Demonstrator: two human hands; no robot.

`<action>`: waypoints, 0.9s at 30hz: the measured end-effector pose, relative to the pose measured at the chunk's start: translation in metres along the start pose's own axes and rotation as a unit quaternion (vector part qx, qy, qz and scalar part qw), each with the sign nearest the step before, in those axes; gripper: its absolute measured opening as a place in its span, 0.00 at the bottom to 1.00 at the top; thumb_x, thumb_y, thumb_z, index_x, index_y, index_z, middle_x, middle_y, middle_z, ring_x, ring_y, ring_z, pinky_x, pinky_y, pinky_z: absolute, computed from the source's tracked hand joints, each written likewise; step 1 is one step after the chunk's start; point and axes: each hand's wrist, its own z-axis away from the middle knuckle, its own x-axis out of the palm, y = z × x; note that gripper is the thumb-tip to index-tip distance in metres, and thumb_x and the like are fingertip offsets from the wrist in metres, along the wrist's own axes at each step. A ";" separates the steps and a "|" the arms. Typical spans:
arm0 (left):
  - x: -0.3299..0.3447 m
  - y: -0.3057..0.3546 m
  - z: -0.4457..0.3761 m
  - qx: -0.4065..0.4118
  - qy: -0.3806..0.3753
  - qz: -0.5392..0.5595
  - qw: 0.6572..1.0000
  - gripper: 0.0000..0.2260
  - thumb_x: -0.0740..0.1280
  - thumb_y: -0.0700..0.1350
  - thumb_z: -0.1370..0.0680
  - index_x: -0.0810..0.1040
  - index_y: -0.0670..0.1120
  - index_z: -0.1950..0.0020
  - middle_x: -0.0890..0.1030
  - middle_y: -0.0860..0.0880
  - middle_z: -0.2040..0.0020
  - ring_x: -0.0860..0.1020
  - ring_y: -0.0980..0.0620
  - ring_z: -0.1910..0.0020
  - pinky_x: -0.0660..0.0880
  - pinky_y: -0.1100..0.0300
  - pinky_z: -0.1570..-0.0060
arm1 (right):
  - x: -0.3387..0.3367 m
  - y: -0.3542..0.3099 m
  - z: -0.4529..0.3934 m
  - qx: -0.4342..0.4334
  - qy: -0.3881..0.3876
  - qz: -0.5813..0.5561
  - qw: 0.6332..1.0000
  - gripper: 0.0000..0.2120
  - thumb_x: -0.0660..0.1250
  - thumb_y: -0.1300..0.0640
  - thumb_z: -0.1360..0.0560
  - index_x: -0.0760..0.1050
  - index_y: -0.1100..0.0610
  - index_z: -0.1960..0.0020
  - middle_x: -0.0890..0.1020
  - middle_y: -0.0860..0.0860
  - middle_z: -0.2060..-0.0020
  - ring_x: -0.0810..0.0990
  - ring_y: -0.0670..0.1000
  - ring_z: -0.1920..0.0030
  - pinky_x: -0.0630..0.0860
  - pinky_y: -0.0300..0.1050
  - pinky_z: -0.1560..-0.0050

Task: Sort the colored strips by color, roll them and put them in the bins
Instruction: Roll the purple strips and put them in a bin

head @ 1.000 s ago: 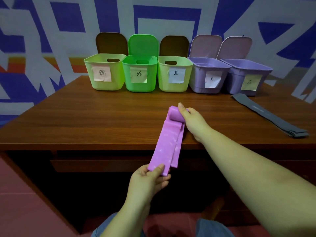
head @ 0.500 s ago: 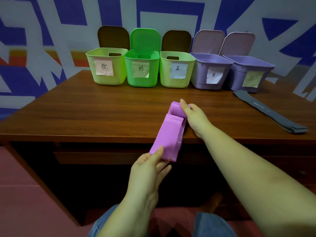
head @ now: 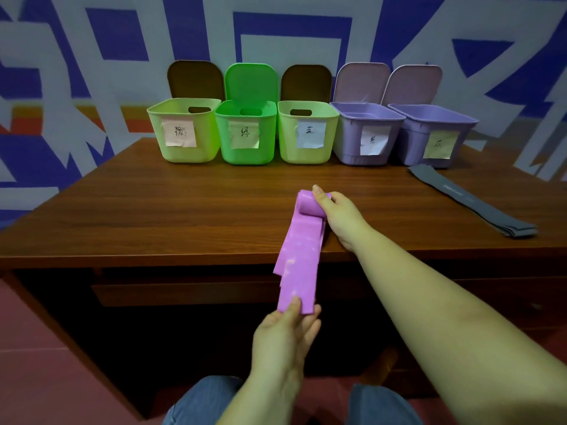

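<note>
Two hands work one purple strip in front of the bins: right hand grips its rolled end, left hand pinches the loose tail. Rolling looks partly done; a gray strip lies unrolled on the surface right of it.

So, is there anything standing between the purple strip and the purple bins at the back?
Nothing visible does. Only bare table lies between the purple strip and the purple bins, whose lids are open.

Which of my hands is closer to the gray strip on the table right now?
Right. The right hand is over the table, left of the gray strip. The left hand is off the table's front edge, farther away.
</note>
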 end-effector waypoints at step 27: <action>0.010 0.001 -0.015 -0.067 -0.041 0.059 0.995 0.05 0.60 0.35 0.22 0.75 0.38 0.52 0.79 0.42 0.58 0.78 0.48 0.57 0.76 0.57 0.52 | 0.001 0.001 -0.003 0.007 0.011 0.002 1.000 0.20 0.60 0.40 0.23 0.73 0.58 0.50 0.76 0.51 0.57 0.73 0.49 0.57 0.67 0.43 0.57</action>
